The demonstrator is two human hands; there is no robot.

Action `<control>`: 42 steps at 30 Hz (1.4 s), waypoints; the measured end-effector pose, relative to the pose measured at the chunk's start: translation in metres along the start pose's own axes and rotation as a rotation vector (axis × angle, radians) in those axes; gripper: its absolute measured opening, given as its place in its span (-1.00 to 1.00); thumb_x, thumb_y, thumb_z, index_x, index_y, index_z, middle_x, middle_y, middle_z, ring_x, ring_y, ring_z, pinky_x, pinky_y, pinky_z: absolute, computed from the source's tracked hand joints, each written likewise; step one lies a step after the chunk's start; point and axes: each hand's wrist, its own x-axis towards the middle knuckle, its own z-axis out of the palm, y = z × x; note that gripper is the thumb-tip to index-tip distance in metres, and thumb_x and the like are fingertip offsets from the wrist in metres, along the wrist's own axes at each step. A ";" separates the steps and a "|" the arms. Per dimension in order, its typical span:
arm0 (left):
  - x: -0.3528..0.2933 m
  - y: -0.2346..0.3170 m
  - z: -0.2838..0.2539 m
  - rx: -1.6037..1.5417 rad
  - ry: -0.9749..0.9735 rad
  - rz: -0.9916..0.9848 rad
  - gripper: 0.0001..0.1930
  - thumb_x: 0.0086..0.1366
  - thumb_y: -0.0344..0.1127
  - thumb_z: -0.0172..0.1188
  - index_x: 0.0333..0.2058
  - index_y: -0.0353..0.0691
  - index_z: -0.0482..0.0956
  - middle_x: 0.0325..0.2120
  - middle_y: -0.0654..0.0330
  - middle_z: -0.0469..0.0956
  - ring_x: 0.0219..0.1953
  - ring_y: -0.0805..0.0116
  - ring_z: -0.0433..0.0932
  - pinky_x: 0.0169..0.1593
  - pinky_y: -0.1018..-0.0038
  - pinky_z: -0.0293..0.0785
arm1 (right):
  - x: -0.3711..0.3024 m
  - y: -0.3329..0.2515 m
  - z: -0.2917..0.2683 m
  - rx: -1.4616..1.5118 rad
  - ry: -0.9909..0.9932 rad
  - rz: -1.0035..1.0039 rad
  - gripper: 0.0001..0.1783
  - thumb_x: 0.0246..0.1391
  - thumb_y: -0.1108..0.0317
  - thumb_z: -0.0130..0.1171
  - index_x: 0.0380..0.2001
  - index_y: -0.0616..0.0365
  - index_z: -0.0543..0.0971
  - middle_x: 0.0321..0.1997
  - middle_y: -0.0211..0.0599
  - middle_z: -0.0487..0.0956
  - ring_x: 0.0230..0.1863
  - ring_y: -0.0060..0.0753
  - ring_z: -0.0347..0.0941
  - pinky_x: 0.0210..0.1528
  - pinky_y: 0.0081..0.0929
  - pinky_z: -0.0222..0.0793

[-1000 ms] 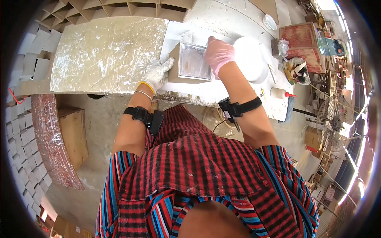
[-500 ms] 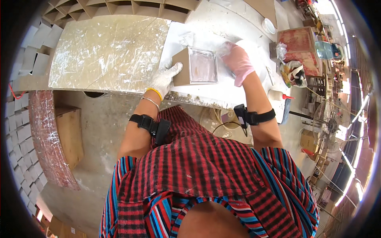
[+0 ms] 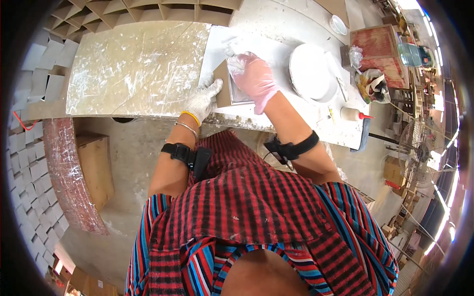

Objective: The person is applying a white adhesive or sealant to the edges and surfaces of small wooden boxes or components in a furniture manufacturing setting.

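Note:
A brown box [image 3: 223, 92] with a pale, framed face stands on the white sheet at the bench's front edge. My left hand [image 3: 202, 98], in a white work glove with a yellow cuff, grips its left side, thumb along the edge. Over the face lies my right hand [image 3: 254, 79] in a pink glove, covering most of it. The right fingers are bent and drawn together at the box's upper part, with something whitish at their tips that I cannot make out. To the right sits a round white dish [image 3: 308, 74], with a thin spatula-like tool [image 3: 336, 75] at its right rim.
A white bottle [image 3: 349, 114] with a red tip lies at the bench's right end. A small white tub [image 3: 337, 24] and a red-stained board [image 3: 377, 49] are farther back. Cardboard dividers [image 3: 163, 12] line the far left. A standing fan [image 3: 417, 140] is off to the right.
My right hand has moved left from over the white dish onto the box's face, uncovering the dish. My left hand keeps its hold on the box.

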 end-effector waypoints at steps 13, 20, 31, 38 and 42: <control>-0.001 0.000 -0.001 -0.044 0.032 0.019 -0.44 0.15 -0.28 0.07 0.09 -0.23 0.08 -0.14 0.16 0.35 -0.18 0.32 0.42 -0.24 0.38 0.47 | 0.002 0.009 -0.006 0.382 -0.189 0.092 -0.53 -0.18 0.32 0.05 -0.11 0.25 0.39 -0.09 0.00 0.40 -0.10 -0.11 0.36 -0.05 -0.39 0.27; 0.001 -0.001 -0.006 -0.022 0.015 -0.016 -0.47 0.15 -0.30 0.06 0.06 -0.28 0.10 -0.18 0.18 0.38 -0.21 0.37 0.43 -0.18 0.45 0.44 | -0.036 0.020 -0.040 0.170 -0.613 -0.183 -0.59 -0.18 0.43 0.03 -0.14 0.03 0.45 0.05 -0.19 0.32 0.06 -0.27 0.25 0.13 -0.49 0.12; 0.005 -0.005 -0.008 -0.026 0.121 -0.016 -0.60 0.14 -0.30 0.06 -0.04 -0.20 0.24 -0.22 0.21 0.40 -0.22 0.36 0.44 -0.19 0.43 0.45 | -0.025 0.019 -0.025 0.135 -0.397 -0.245 -0.61 -0.18 0.42 0.05 -0.16 0.13 0.43 -0.07 -0.09 0.40 -0.05 -0.18 0.34 0.00 -0.46 0.24; 0.010 -0.008 -0.011 -0.009 0.155 -0.032 -0.65 0.18 -0.31 0.00 -0.04 -0.19 0.26 -0.25 0.22 0.42 -0.29 0.40 0.46 -0.28 0.50 0.48 | -0.016 0.035 -0.017 0.382 -0.459 -0.102 -0.55 -0.20 0.35 0.05 -0.11 0.04 0.41 -0.04 -0.13 0.38 -0.04 -0.09 0.31 0.00 -0.36 0.24; 0.014 -0.013 -0.018 -0.013 0.136 -0.003 -0.65 0.18 -0.31 0.00 -0.04 -0.17 0.26 -0.28 0.22 0.43 -0.30 0.38 0.47 -0.28 0.47 0.48 | -0.033 0.026 -0.025 0.215 -0.439 -0.221 -0.57 -0.18 0.40 0.03 -0.11 0.06 0.41 -0.01 -0.10 0.35 -0.02 -0.09 0.29 0.02 -0.36 0.21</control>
